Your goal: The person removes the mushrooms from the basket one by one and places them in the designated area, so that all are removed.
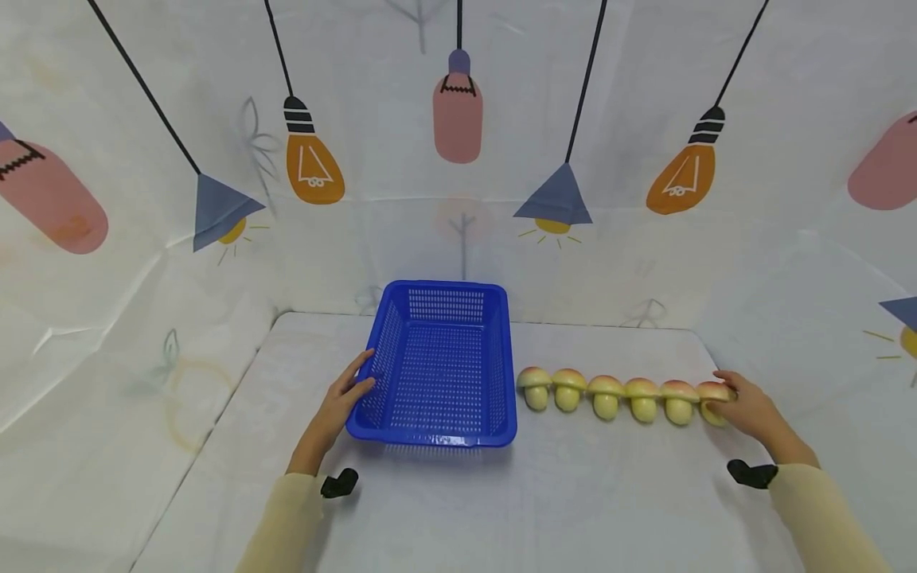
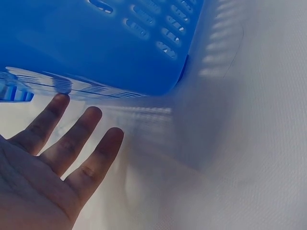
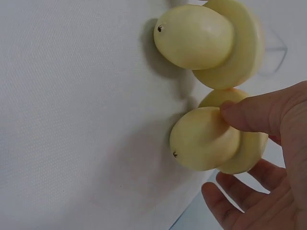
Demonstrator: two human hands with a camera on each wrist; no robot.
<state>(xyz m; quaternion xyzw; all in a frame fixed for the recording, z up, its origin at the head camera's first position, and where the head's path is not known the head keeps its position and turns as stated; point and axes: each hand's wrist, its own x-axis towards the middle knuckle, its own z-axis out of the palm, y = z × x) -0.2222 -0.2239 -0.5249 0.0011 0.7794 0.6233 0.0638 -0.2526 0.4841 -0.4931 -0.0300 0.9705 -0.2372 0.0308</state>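
- Mushrooms, six toy ones (image 1: 625, 395), sit in a neat row on the white table (image 1: 573, 493), running from just right of the blue basket (image 1: 438, 362) out toward the right edge. Pinkish-tan caps, pale yellow stems, all lying on their sides with the stems toward the camera.
- Right hand (image 1: 752, 410) is on the last mushroom (image 1: 712, 400) at the right end of the row. On the right wrist cam you can see the thumb (image 3: 259, 115) pressed on the stem of that mushroom (image 3: 206, 139) with the other fingers (image 3: 230, 201) curled in below it, so it's pinching it. It looks like it's on the table, but I can't tell for sure.
- Next mushroom along (image 3: 201, 36) is just beside the held one, caps pretty much touching.
- Left hand (image 1: 340, 402) is at the basket's left wall, near the front corner. Fingers are straight and spread; fingertips (image 2: 60, 101) are right at the rim of the basket (image 2: 96, 48). No grip, just flat fingers against or right next to the plastic; can't say for sure if they touch.
- Basket sits left of the row, nothing visible inside it.
- Both arms have pale yellow sleeves (image 1: 286, 517).
- Backdrop is a white cloth printed with cartoon light bulbs (image 1: 314, 163) and hanging lamps.
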